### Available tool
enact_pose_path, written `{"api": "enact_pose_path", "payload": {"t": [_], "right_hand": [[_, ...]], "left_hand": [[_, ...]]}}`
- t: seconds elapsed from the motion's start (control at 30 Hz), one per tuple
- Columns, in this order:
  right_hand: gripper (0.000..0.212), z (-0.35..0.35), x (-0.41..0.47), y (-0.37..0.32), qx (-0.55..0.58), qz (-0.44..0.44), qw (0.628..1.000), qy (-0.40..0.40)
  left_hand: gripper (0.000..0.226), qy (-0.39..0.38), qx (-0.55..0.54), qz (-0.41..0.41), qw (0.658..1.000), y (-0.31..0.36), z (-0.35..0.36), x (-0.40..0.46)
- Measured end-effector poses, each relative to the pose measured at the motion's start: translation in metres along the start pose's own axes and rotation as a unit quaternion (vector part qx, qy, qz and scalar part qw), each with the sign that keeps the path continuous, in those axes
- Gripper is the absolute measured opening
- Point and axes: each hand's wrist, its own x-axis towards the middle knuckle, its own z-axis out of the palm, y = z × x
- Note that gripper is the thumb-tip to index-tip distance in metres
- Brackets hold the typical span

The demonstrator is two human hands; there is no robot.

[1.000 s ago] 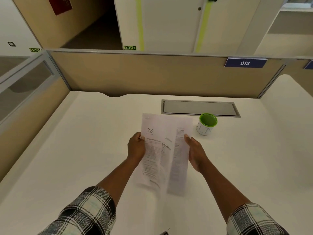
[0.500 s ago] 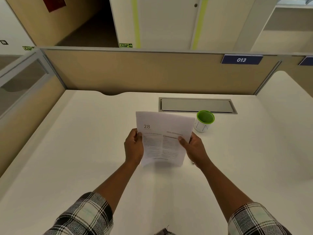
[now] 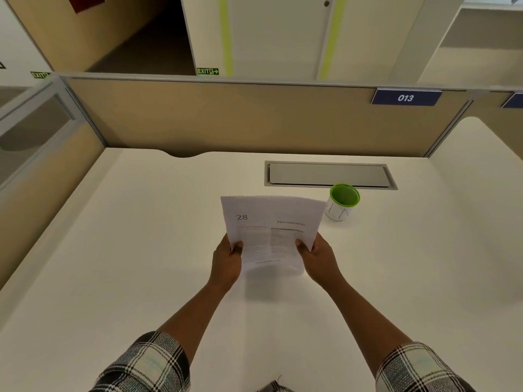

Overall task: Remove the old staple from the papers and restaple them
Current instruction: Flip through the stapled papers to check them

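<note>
A small stack of printed papers (image 3: 271, 222), with "28" on the top sheet, stands upright above the white desk (image 3: 141, 250), its lower edge near the desk surface. My left hand (image 3: 226, 261) grips its left edge, thumb on the front. On the right edge, my right hand (image 3: 318, 257) holds it the same way. No staple, stapler or staple remover shows in view.
A white cup with a green rim (image 3: 342, 202) stands just right of the papers. Behind it a grey cable flap (image 3: 328, 174) is set into the desk. Tan partition panels (image 3: 226, 117) close the back and left sides.
The papers were loosely spread with a sheet hanging lower; both hands have squared them into one upright stack and shifted their grips down the side edges.
</note>
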Motion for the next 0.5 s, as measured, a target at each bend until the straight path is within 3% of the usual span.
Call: {"api": "enact_pose_path", "payload": {"t": [0.17, 0.37, 0.5], "right_hand": [[0.017, -0.002, 0.016, -0.001, -0.014, 0.059, 0.998, 0.008], [0.025, 0.015, 0.037, 0.006, -0.069, 0.163, 0.984, -0.008], [0.017, 0.03, 0.058, 0.009, -0.087, 0.193, 0.977, -0.006]], "left_hand": [[0.006, 0.023, 0.026, -0.044, 0.998, -0.002, -0.007, 0.014], [0.01, 0.02, 0.044, -0.131, 0.99, -0.006, -0.01, 0.037], [0.01, 0.011, 0.068, -0.162, 0.984, -0.007, -0.017, 0.058]]}}
